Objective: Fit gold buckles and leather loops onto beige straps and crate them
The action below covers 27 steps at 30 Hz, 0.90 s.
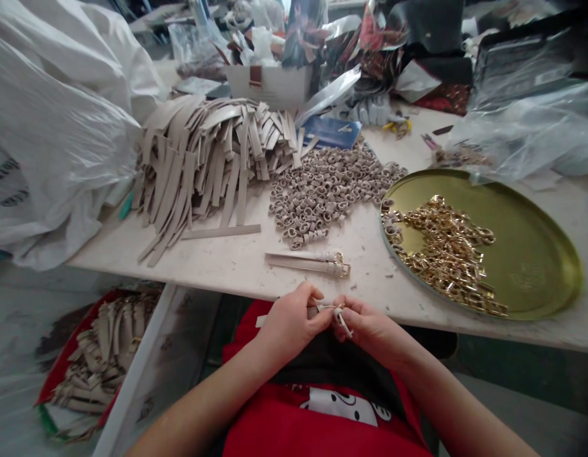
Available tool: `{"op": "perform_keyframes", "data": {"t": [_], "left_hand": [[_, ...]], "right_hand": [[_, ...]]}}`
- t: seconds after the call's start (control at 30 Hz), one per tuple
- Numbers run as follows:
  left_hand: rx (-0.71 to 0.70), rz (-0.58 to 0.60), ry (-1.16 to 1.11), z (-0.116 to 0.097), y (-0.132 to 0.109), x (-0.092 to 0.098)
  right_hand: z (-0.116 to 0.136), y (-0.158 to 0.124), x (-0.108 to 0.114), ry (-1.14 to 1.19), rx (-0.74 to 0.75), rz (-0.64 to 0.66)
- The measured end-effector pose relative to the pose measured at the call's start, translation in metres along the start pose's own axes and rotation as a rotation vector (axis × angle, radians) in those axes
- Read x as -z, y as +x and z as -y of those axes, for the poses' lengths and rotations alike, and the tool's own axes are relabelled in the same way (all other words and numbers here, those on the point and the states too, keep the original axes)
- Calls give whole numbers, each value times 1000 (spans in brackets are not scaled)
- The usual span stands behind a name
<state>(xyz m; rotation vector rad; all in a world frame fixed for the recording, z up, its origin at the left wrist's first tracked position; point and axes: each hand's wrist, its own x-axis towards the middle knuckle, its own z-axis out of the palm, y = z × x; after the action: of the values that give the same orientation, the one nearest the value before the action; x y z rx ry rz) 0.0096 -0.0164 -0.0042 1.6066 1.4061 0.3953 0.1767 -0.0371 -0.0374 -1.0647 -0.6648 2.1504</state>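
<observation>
Red apron (269, 422) sits below the desk's (217, 263) front edge; along its right stretch, a tray (536, 251) apparently keeps buckles (448, 247) from scattering. Just before mid-edge, left grip (294, 318) and right grip (370, 327) pinch one strap (342, 322), seemingly to steady it.

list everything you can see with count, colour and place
table: one, whitish, centre
strap heap: uncountable, beige, back left
loose strap: one, beige, before the heap
loops: uncountable, greyish, centre
buckled straps: at least two, beige and gold, front middle
tray: one, gold, right
buckles: uncountable, gold, in the tray
flat item: one, blue, behind the loops
box: one, white, back
sack: one, white, left
plastic film: uncounted, clear, back right
clutter: uncounted, mixed, back
container: one, red, holding straps, lower left
garment: one, red, lap
left hand: one, bare, front middle, gripping a beige strip
right hand: one, bare, beside it, gripping likewise
</observation>
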Motion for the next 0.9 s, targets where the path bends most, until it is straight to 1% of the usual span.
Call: {"op": "perform_keyframes", "data": {"t": [0.03, 0.1, 0.17, 0.23, 0.33, 0.37, 0.4, 0.43, 0.5, 0.6, 0.67, 0.73, 0.8, 0.83, 0.9], "left_hand": [[7, 32, -39, 0, 2, 0], [46, 113, -190, -1, 4, 2], [104, 193, -381, -3, 5, 3], [141, 235, -524, -5, 5, 5], [141, 262, -608, -3, 4, 4], [139, 260, -617, -2, 3, 3], [138, 258, -625, 0, 3, 1], [141, 258, -638, 1, 2, 0], [156, 275, -688, 2, 1, -2], [161, 333, -781, 2, -4, -2], [149, 357, -807, 0, -9, -1], [144, 354, -814, -2, -15, -1], [131, 344, -817, -2, -21, -1], [125, 338, -809, -1, -24, -2], [116, 313, -747, 0, -28, -4]], "right_hand": [[1, 0, 1, 0, 8, 5], [4, 1, 2, -14, 58, -3], [5, 1, 3, -35, 119, -59], [3, 2, 3, -111, 182, -184], [-1, 2, 3, -377, 342, -442], [-2, 1, 3, -463, 383, -493], [-2, 1, 3, -530, 397, -507], [-2, -1, 4, -569, 381, -482], [1, -4, 4, -560, 281, -352], [6, -11, 3, -404, 139, -157], [5, -14, 1, -262, 86, -76], [2, -17, -1, -143, 41, -25], [-1, -20, -4, -113, 20, 3], [-2, -22, -5, -161, 34, -6], [-4, -29, -6, -389, 131, -74]]}}
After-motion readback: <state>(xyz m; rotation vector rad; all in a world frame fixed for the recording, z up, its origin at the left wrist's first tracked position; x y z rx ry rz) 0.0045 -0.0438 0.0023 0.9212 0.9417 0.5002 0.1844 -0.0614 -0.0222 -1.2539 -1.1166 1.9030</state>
